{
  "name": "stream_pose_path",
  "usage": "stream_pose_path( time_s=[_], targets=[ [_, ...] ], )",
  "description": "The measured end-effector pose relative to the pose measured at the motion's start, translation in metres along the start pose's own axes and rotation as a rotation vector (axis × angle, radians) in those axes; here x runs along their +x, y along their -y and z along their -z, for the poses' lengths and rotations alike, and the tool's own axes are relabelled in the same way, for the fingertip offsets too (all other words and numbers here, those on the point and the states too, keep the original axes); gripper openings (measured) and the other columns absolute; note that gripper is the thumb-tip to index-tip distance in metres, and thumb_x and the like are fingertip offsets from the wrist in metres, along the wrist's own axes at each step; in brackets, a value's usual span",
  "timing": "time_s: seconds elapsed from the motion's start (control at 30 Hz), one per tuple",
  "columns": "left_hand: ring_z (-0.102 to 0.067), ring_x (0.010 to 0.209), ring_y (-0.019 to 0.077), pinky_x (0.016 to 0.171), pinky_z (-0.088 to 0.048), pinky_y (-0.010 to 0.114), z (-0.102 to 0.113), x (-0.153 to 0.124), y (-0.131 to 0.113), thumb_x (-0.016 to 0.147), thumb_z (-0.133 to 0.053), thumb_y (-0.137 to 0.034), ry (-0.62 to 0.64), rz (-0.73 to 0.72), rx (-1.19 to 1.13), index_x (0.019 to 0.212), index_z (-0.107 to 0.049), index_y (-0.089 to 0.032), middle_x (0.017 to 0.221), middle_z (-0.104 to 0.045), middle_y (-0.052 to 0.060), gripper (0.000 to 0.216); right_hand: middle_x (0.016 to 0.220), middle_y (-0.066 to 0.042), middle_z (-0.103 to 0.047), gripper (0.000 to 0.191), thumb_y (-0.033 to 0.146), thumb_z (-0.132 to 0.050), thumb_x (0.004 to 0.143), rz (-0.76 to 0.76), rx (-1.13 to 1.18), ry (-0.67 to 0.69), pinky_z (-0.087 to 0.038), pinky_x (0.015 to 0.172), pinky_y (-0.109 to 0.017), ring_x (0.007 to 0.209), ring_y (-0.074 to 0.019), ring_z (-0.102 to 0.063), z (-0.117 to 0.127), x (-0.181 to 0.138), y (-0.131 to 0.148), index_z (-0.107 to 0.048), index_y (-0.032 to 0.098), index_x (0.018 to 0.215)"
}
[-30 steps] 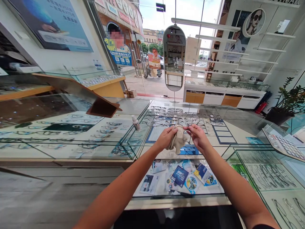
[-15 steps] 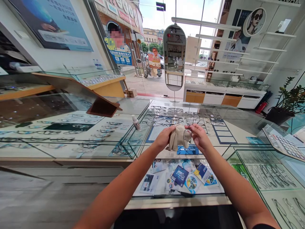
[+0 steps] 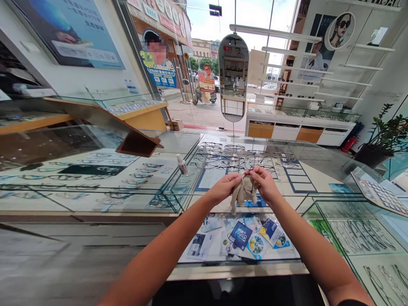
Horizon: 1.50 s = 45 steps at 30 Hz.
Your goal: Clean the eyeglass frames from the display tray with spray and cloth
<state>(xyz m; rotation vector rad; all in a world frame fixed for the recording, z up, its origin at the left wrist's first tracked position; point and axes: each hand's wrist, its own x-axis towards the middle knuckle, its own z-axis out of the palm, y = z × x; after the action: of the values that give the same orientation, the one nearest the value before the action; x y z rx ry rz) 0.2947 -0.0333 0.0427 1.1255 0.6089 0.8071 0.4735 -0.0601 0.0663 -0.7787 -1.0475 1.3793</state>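
Note:
My left hand (image 3: 225,187) pinches a beige cloth (image 3: 239,199), which hangs in loose folds over the glass counter. Close beside it, my right hand (image 3: 264,180) is closed on a pair of glasses (image 3: 247,183) with a thin dark frame. One lens shows against the cloth; the rest of the frame is hidden by fingers and fabric. Several eyeglass frames (image 3: 234,159) lie in rows on the counter just beyond my hands. To their left stands a small white spray bottle (image 3: 182,164).
Under the glass in front lie leaflets, among them a dark blue packet (image 3: 240,235). A brown wooden stand (image 3: 137,142) rises at the left. An oval mirror (image 3: 233,78) is behind the counter. A glass case (image 3: 360,229) with more frames borders the right.
My left hand has moved slightly right and down, with the cloth hanging lower. The glasses have turned and now sit against the cloth, and my hands are closer together.

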Motion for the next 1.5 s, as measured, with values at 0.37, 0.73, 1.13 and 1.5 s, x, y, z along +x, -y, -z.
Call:
stream_pose_path(
  time_s=[0.37,0.73,1.13,1.5],
  targets=[
    [-0.066,0.076,0.0156,0.072,-0.052,0.025,-0.003,0.001,0.000,0.064,-0.093,-0.060,-0.041,0.020,-0.086,0.099,-0.078,-0.014,0.085,-0.075,0.005,0.060,0.083,-0.002,-0.078,0.046,0.056,-0.096,0.058,0.005,-0.008,0.016,-0.052,0.073,-0.030,0.076,-0.0176,-0.067,0.000,0.001,-0.006,-0.066,0.025,0.074],
    [-0.068,0.075,0.0162,0.070,-0.053,0.025,0.002,0.002,0.002,0.069,-0.093,-0.051,-0.069,0.073,-0.140,0.098,-0.078,-0.012,0.088,-0.077,0.009,0.051,0.083,-0.001,-0.079,0.046,0.056,-0.096,0.056,0.015,-0.028,0.011,-0.052,0.073,-0.030,0.075,-0.0168,-0.066,0.000,0.001,-0.007,-0.068,0.025,0.075],
    [-0.062,0.062,0.0107,0.056,-0.048,0.021,0.007,0.006,-0.002,0.063,-0.096,-0.049,-0.273,-0.041,-0.136,0.097,-0.074,-0.014,0.079,-0.072,0.001,0.053,0.084,-0.003,-0.078,0.042,0.055,-0.094,0.062,0.020,-0.070,0.051,-0.050,0.078,-0.032,0.082,-0.0187,-0.066,-0.001,-0.002,-0.006,-0.068,0.025,0.076],
    [-0.065,0.077,0.0153,0.071,-0.050,0.026,-0.006,0.003,-0.003,0.064,-0.090,-0.042,-0.264,-0.086,0.026,0.092,-0.065,-0.018,0.084,-0.070,0.000,0.045,0.082,-0.001,-0.076,0.043,0.057,-0.095,0.059,0.048,-0.059,0.005,-0.050,0.083,-0.033,0.080,-0.0180,-0.065,-0.001,0.000,-0.008,-0.069,0.026,0.074]
  ],
)
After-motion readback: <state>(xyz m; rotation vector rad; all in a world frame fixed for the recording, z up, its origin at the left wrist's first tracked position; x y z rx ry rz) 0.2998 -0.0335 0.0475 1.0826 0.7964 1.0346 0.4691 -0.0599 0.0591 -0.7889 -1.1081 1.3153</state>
